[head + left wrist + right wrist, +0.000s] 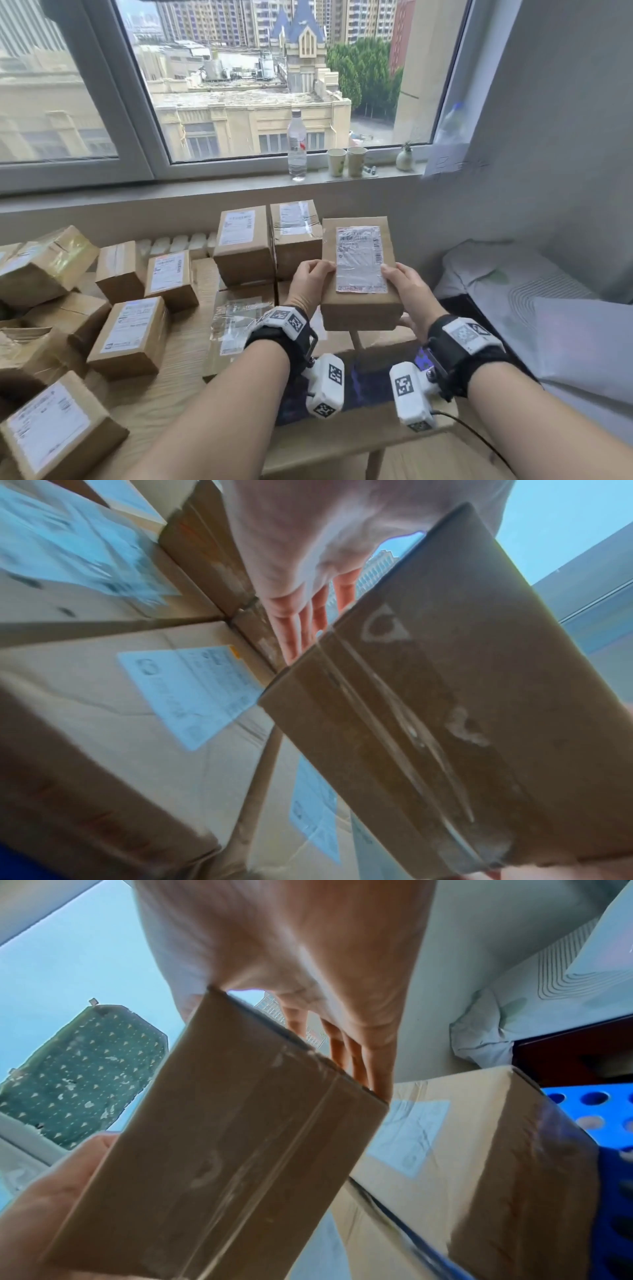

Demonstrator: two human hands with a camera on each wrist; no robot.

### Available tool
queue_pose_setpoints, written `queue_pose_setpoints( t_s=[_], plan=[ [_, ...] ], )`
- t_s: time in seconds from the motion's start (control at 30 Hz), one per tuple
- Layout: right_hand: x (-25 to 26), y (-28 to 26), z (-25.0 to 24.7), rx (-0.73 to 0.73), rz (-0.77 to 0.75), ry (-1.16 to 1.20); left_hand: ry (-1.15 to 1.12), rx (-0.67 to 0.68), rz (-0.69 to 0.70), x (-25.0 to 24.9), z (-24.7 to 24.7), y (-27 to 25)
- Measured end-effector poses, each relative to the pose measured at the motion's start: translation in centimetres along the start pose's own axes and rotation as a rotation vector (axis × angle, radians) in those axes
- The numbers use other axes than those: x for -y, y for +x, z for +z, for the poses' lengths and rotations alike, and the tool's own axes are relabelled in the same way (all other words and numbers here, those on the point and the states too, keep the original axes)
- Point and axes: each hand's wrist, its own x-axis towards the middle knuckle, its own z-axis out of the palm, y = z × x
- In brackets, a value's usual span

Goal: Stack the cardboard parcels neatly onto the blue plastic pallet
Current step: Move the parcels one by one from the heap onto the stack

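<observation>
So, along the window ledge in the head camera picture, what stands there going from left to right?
Left to right on the ledge: clear water bottle → first paper cup → second paper cup → some small dark items, too small to tell → small white vase with a sprig of plant.

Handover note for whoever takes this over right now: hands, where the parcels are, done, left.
Left hand and right hand: both grip one held parcel by its sides, label up, lifted clear of the stack.
Pallet: blue, mostly covered; only a bit shows past the boxes.
Done: several stacked parcels sit in front of the hands, two layers by the look of it.
Left: set the held parcel down, probably on the lower box at the right; then bring over the loose parcels scattered on the left.
</observation>
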Motion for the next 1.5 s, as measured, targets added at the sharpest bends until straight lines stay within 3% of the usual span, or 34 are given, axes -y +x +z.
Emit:
queue_pose_setpoints(
  t_s=[0.33, 0.57, 0.73, 0.87, 1.23, 1.33, 1.5],
  plan=[
    [5.0, 11.1, -2.1, -0.042, -0.037, 0.018, 0.149, 0.077, 0.048, -4.5, 4.0, 9.6],
    [6.2, 17.1, -2.0, -0.055, 0.025, 0.064, 0.439, -0.022, 0.127, -5.9, 3.5, 14.4],
    [5.7, 21.6, -1.5, -0.036, 0.074, -0.026, 0.708, -0.109, 0.168, -5.6, 2.3, 16.6],
    [4.7, 24.4, -0.7, 0.006, 0.1, -0.04, 0.768, -0.136, 0.14, -5.3, 2.0, 18.0],
    [1.9, 27.5, 0.4, 0.088, 0.201, -0.081, 0.752, -0.22, 0.118, -3.9, 2.1, 19.5],
    [2.3, 27.5, 0.5, 0.022, 0.165, -0.18, 0.742, -0.223, 0.124, -3.9, 1.7, 19.7],
    [4.5, 27.0, 1.6, -0.053, 0.02, -0.486, 0.796, -0.472, 0.158, -6.3, -2.3, 20.4]
  ],
)
